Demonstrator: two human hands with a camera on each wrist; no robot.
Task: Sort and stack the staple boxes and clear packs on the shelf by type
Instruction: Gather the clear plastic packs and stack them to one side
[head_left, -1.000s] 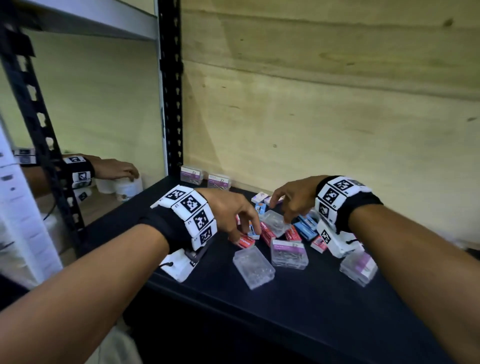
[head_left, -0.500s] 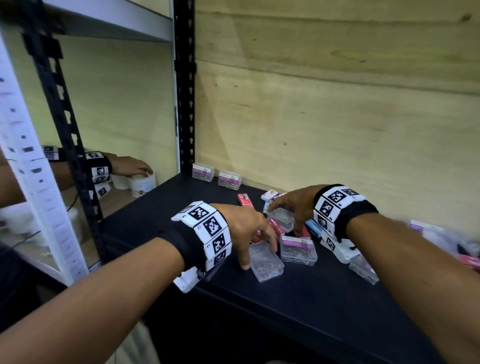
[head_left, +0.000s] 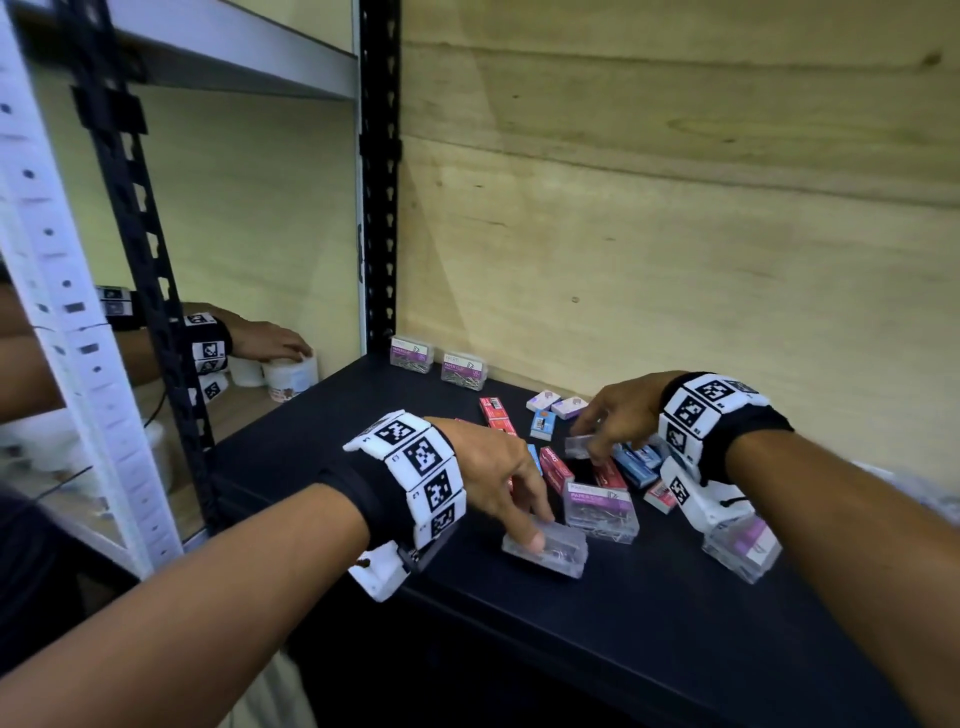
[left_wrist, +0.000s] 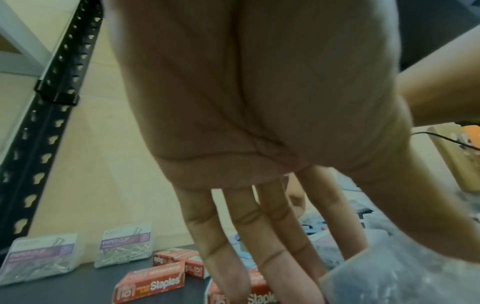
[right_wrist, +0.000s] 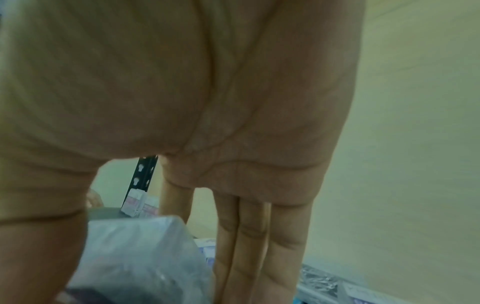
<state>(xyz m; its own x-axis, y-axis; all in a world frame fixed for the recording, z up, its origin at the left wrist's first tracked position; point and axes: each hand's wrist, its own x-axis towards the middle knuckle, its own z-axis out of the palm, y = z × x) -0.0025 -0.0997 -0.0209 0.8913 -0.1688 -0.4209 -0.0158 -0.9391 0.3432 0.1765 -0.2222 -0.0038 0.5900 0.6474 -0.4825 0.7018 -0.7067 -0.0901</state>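
Observation:
On the black shelf (head_left: 649, 623) lie red staple boxes (head_left: 556, 466), blue ones (head_left: 636, 457), small white boxes (head_left: 569, 407) and clear packs. My left hand (head_left: 537, 530) pinches a plain clear pack (head_left: 558, 551) at the front, thumb on its near edge and fingers on the far side; the left wrist view shows that pack (left_wrist: 389, 277) against my thumb. Further back, my right hand (head_left: 587, 441) holds a smaller clear pack (head_left: 577, 446) just above the boxes, seen between thumb and fingers (right_wrist: 135, 257) in the right wrist view. A purple-labelled paper clip pack (head_left: 600, 512) lies between my hands.
Two paper clip packs (head_left: 411, 354) (head_left: 464, 370) stand side by side at the back left by the black upright (head_left: 379, 208). Another clear pack (head_left: 743, 551) lies under my right wrist. On the neighbouring shelf another person's hand (head_left: 270, 340) rests on white jars (head_left: 291, 371).
My left hand left the red boxes and came forward onto the front clear pack. My right hand has taken hold of the small clear pack. The head view has shifted left.

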